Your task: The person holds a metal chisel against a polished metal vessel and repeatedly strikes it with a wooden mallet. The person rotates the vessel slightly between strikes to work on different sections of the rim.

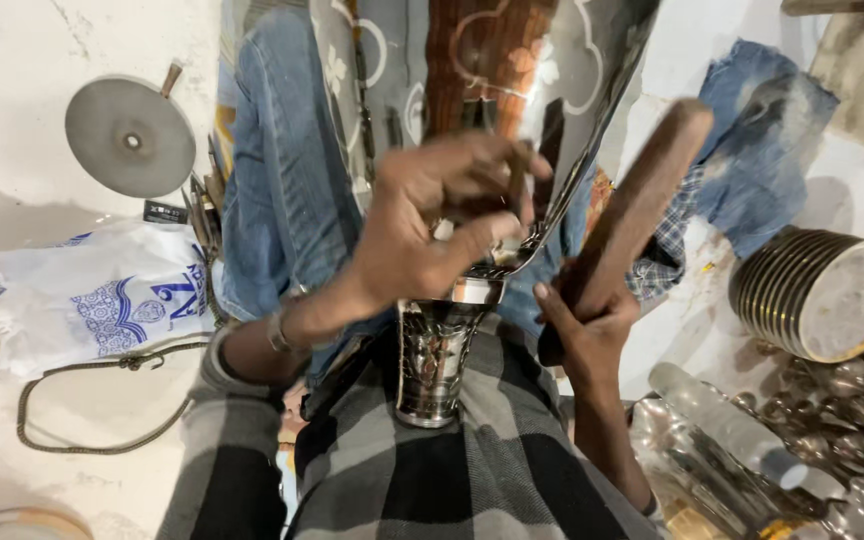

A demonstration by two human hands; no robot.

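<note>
Grip state, left hand (432, 225): fingers curled and closed around a thin dark punch-like tool, only partly visible between thumb and forefinger; the tool's tip seems to meet the bright edge of a large shiny metal sheet (552, 130) just above the rim of an embossed steel tumbler (437, 355). Exact contact point hidden by the knuckles. Grip state, right hand (582, 325): closed around the lower end of a thick wooden mallet (632, 215), thumb laid along the handle. Mallet long axis runs diagonally, from the right hand up and away to the right, its free end raised well above the work and tilted outward. Struck point therefore lies down and to the left of the mallet head, just beside the left hand, which is the nearer of the two to the tumbler. Tumbler stands upright, wedged between the person's legs in checked cloth, mouth upward, directly under the left hand. Metal sheet leans across the lap and reflects a patterned fabric. Outward on the white floor: a round grey grinding disc (130, 135) at far left, a white printed bag (82, 300) with a dark cord looped below it, a blue rag (752, 140) at upper right, a stack of gold-rimmed plates (817, 295) lying on its side, and a heap of small shiny metal pieces (852, 410) beside a clear plastic bottle (727, 425).
</note>
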